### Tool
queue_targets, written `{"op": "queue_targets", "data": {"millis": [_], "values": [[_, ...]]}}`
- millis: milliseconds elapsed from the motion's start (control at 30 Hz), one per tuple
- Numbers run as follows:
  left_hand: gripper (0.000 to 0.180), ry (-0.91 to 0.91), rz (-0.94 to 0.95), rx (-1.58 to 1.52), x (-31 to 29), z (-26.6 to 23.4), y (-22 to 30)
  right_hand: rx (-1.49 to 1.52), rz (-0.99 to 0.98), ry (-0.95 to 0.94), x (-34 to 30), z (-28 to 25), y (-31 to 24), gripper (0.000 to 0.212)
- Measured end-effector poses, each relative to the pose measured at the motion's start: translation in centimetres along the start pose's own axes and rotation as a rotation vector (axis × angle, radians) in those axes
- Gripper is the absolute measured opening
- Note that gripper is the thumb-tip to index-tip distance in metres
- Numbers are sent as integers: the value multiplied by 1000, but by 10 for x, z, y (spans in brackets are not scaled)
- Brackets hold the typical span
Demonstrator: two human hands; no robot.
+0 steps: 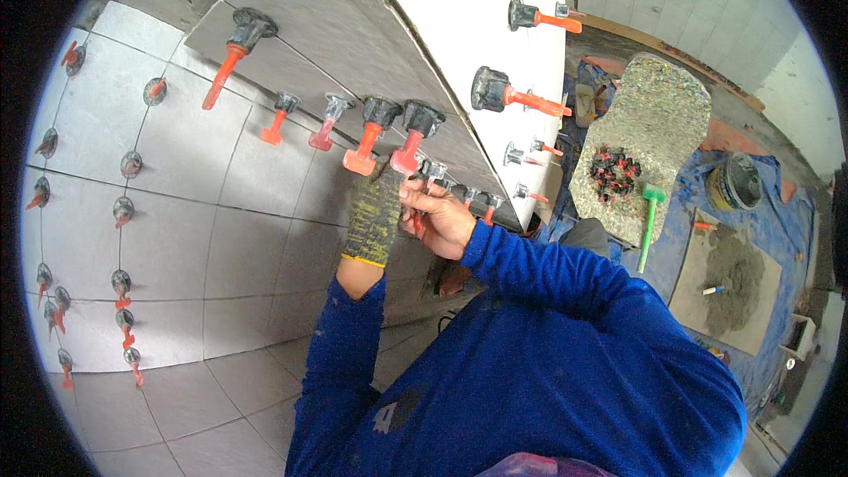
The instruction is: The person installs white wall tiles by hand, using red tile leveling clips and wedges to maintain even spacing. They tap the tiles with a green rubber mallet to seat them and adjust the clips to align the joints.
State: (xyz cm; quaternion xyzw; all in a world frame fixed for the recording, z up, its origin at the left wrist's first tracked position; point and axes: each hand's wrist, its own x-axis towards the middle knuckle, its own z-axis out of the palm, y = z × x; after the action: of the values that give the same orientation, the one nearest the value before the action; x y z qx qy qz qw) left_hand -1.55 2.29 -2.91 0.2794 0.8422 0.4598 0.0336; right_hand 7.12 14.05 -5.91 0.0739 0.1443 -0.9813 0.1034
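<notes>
My left hand, in a grey-and-yellow knit glove, reaches up beneath a row of tile levelers fixed along a joint of the grey tiled face. Its fingertips are hidden behind the nearest red-handled tile leveler. Beside it my bare right hand has its fingers closed, thumb against forefinger, and a bit of red plastic, apparently a tile leveler's handle, shows in its grip. Just above those fingers hangs another tile leveler, black-capped with a red handle. Two more, a pale one and a red one, sit further left.
A tiled wall with several levelers is at left; more project from the white face. At right, a speckled board carries black caps and a green mallet. A bucket and mortar-smeared board lie beyond.
</notes>
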Motion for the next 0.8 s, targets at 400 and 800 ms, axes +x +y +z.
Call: {"op": "queue_targets", "data": {"millis": [400,800], "values": [[29,118,-236,-238,-38,22,-77,-68,-152,-24,17,-19,18,8],[10,245,-346,-394,-24,32,-29,-160,-188,56,15,-15,20,9]]}}
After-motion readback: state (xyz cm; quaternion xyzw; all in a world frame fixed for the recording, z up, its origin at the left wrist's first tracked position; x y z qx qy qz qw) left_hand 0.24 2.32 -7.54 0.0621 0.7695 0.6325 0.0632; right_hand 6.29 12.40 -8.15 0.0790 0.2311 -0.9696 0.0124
